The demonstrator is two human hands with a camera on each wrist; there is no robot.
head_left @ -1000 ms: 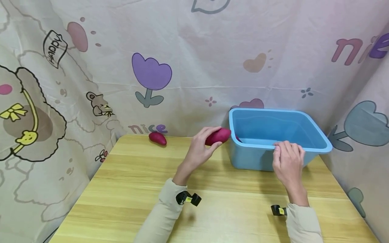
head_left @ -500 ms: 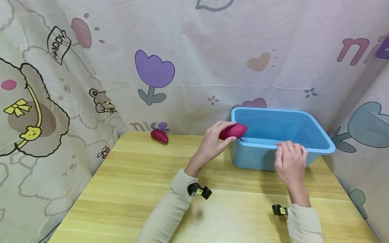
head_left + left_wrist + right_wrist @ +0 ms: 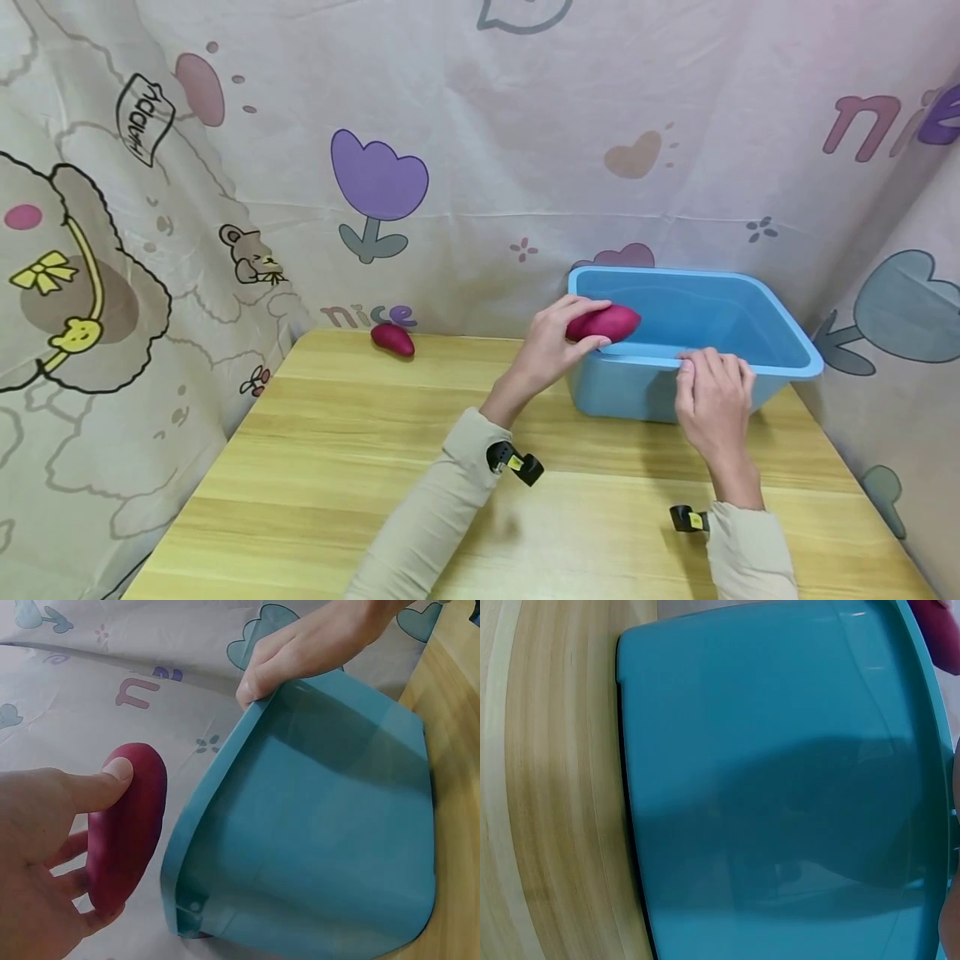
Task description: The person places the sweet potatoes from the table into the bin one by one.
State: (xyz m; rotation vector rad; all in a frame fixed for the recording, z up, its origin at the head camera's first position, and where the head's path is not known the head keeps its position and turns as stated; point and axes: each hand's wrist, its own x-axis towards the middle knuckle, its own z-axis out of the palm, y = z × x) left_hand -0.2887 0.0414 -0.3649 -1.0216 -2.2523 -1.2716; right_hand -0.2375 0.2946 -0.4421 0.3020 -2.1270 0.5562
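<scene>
A plump purple-red sweet potato (image 3: 609,323) is pinched in my left hand (image 3: 551,343), thumb on the near side and fingers on the far side. It hangs over the left end of a blue plastic bin (image 3: 630,392), above the rim. The left wrist view shows this sweet potato (image 3: 127,825) nearly upright, beside the bin's edge. My right hand (image 3: 716,400) grips the bin's front rim, fingers curled over it. Only a sliver of that hand (image 3: 951,915) shows in the right wrist view. Much of the bin's floor is hidden by its front wall.
Another sweet potato (image 3: 392,340) lies at the back left of the wooden table (image 3: 337,467). A patterned cloth (image 3: 480,150) hangs behind the table and along its sides, close to the bin's back and right.
My left hand has carried the sweet potato rightward, from outside the bin's left end to over its opening. My right hand stays on the rim. A dark red bit inside the bin, visible earlier, is now covered.
</scene>
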